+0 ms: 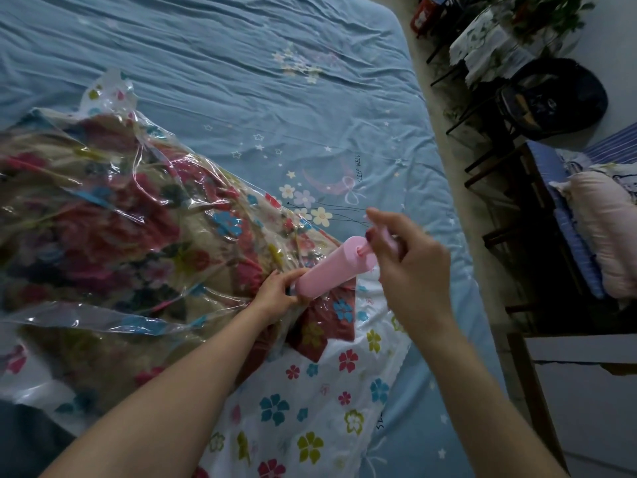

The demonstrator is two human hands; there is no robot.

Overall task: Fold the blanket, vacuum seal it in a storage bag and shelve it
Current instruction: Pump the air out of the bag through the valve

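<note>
Flanking bed (241, 63): table (489, 46), chairs (551, 98).

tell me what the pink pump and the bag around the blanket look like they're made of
Pink pump: likely hard plastic, smooth matte, evenly coloured rigid cylinder.
Storage bag: thin clear plastic film, glossy, creased with highlights, the blanket showing through, printed flowers near its edge.

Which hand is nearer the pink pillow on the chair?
Right. The right hand grips the pump handle on the side toward the pillow; the left hand holds the pump's base, farther away.
</note>
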